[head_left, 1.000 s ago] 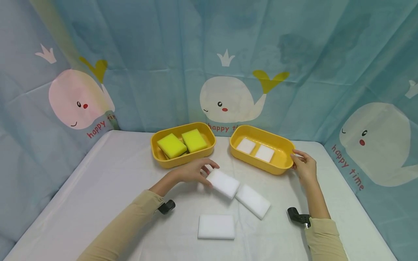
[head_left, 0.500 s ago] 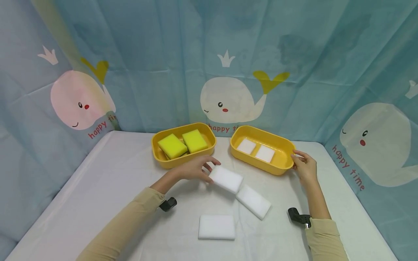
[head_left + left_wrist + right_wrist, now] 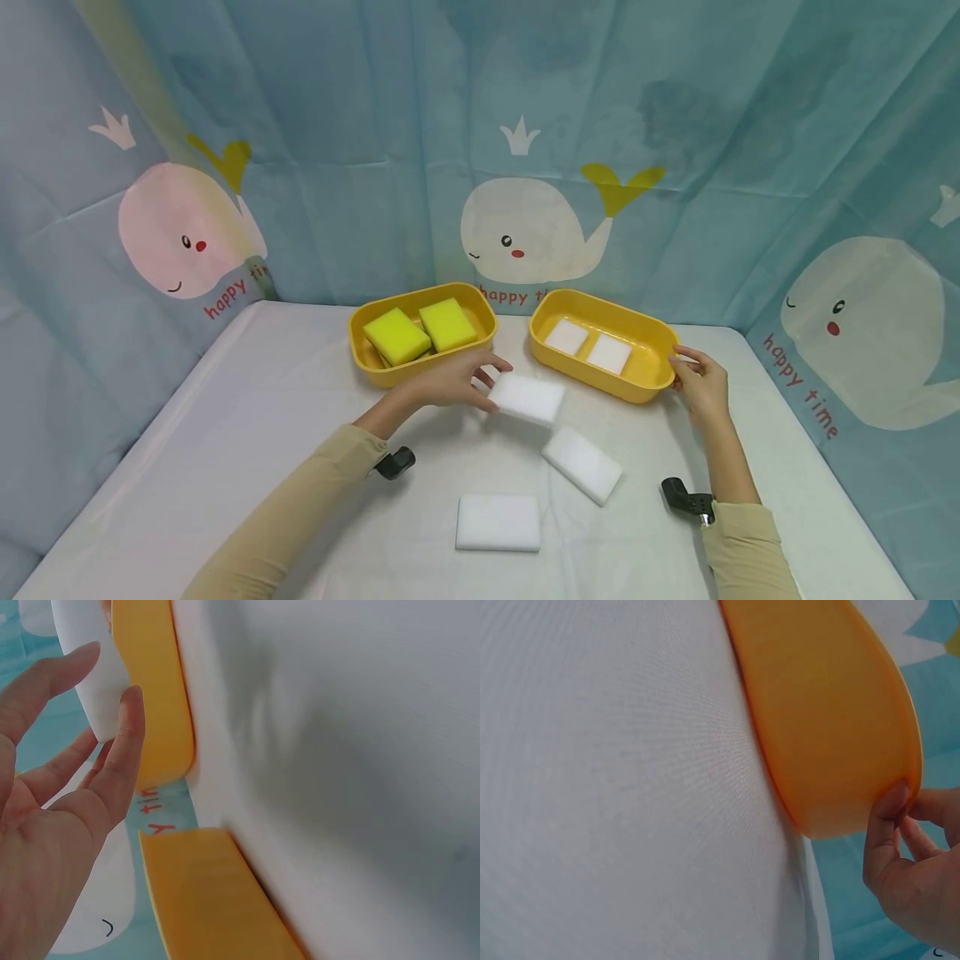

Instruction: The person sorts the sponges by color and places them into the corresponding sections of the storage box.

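Observation:
My left hand (image 3: 453, 381) pinches one end of a white sponge (image 3: 528, 398) between thumb and fingers. In the left wrist view that white sponge (image 3: 96, 675) is held above the cloth, its far end cut off by the frame. My right hand (image 3: 703, 387) pinches the right end rim of the right yellow tray (image 3: 592, 379), thumb outside, as the right wrist view of the tray (image 3: 832, 720) shows. Two white sponges (image 3: 609, 353) lie flat inside this tray. On the table, another white sponge (image 3: 582, 465) lies at a slant, and one (image 3: 498, 522) lies nearer the front.
A second yellow tray (image 3: 367, 372) stands at the back left, just beyond the left hand, with several yellow-green sponges (image 3: 447, 324) in it. A blue whale-print curtain (image 3: 360, 208) rises behind and beside the white-covered table (image 3: 225, 433).
The left hand has lifted the white sponge and carried it right and away from me, toward the right tray. The right hand has stayed on the tray's rim.

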Tool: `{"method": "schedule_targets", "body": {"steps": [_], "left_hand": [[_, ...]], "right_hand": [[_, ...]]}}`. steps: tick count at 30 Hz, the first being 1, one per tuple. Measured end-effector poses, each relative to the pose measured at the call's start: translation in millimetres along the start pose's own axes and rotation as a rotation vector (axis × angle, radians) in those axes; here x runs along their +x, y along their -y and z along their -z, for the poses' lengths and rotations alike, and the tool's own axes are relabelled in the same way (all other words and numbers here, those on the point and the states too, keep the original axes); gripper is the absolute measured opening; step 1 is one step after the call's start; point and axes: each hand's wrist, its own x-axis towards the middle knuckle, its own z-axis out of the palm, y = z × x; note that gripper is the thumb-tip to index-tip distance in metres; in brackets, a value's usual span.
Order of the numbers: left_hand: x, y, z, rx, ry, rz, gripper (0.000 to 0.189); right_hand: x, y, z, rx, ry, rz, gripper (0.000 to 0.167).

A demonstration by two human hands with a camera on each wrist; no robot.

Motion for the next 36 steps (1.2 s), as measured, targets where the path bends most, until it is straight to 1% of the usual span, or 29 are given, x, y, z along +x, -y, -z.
{"method": "schedule_targets", "body": {"steps": [7, 15, 21, 28, 36], "left_hand": [[4.7, -3.3, 0.1, -0.004, -0.021, 0.006, 0.068], [12.0, -9.1, 0.4, -0.012, -0.067, -0.002, 0.068], [18.8, -14.1, -0.5, -0.003, -0.107, 0.012, 0.068], [26.6, -18.3, 0.1, 0.017, -0.129, 0.018, 0.069], [34.0, -23.8, 0.2, 0.017, -0.16, 0.034, 0.067]], "right_hand": [[-0.3, 0, -1, -0.009, -0.013, 0.016, 0.047], [0.5, -1, -1, -0.01, -0.013, 0.008, 0.048], [1.0, -2, -1, -0.008, -0.012, 0.009, 0.048], [1.3, -1, 0, 0.003, -0.002, 0.016, 0.048], [1.1, -1, 0, 0.001, -0.006, 0.013, 0.048]]}}
